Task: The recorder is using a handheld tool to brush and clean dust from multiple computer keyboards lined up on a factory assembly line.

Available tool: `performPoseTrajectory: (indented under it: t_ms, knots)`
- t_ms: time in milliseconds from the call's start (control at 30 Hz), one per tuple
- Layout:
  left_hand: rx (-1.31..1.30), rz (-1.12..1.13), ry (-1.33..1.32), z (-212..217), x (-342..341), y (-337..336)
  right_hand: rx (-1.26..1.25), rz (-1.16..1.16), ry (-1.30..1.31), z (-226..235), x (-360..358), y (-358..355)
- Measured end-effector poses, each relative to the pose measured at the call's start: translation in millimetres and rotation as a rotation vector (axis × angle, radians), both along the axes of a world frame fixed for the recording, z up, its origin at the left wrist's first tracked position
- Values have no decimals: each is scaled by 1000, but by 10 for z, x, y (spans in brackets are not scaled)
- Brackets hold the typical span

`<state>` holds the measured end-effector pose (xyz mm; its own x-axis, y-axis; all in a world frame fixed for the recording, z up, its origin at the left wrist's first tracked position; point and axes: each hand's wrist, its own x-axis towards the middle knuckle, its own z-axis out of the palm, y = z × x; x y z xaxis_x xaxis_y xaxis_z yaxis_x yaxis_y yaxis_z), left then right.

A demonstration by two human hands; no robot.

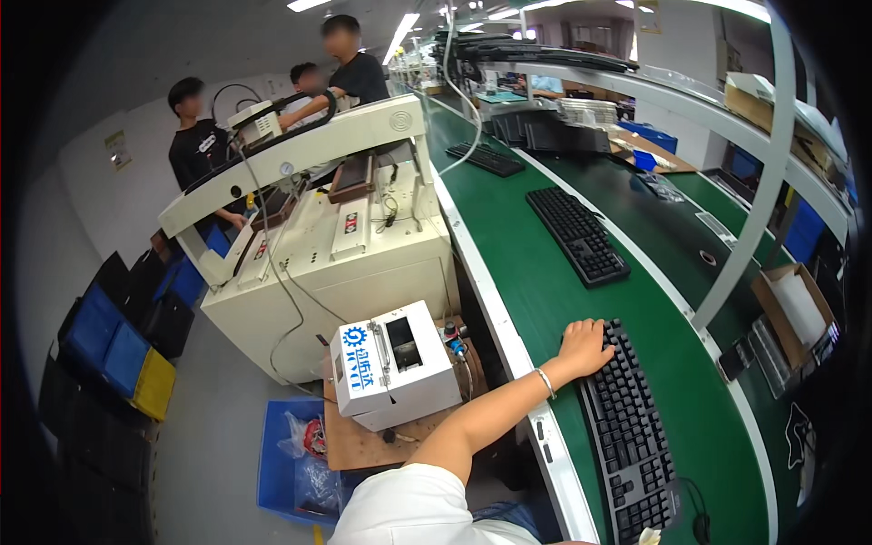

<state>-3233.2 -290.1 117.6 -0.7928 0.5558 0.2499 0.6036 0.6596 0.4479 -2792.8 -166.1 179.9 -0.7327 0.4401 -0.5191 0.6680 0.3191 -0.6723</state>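
Observation:
A black keyboard (pixel 627 427) lies lengthwise on the green conveyor belt (pixel 718 454) in front of me, its cable (pixel 699 513) curling beside the near end. At the keyboard's far end, my left hand (pixel 584 348) is closed over the corner, with a bracelet on the wrist. My left arm reaches across from a white sleeve. At the bottom edge, beside the near end of the keyboard, shows a small pale sliver (pixel 649 537), perhaps a covered fingertip of my right hand; the rest of that hand is out of view.
Further up the belt lie a second keyboard (pixel 579 236) and a third keyboard (pixel 486 159). Left of the belt stand a small white machine (pixel 395 363) and a large cream machine (pixel 336 300), with people behind. A blue bin (pixel 277 454) sits below. A metal post (pixel 749 213) rises on the right.

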Motion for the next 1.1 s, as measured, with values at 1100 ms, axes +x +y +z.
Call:
performPoseTrajectory:
  t_ms: [1100]
  knots:
    - [48, -235, -48, 53, 220, -157, 44, -35, -174, 41, 314, 18]
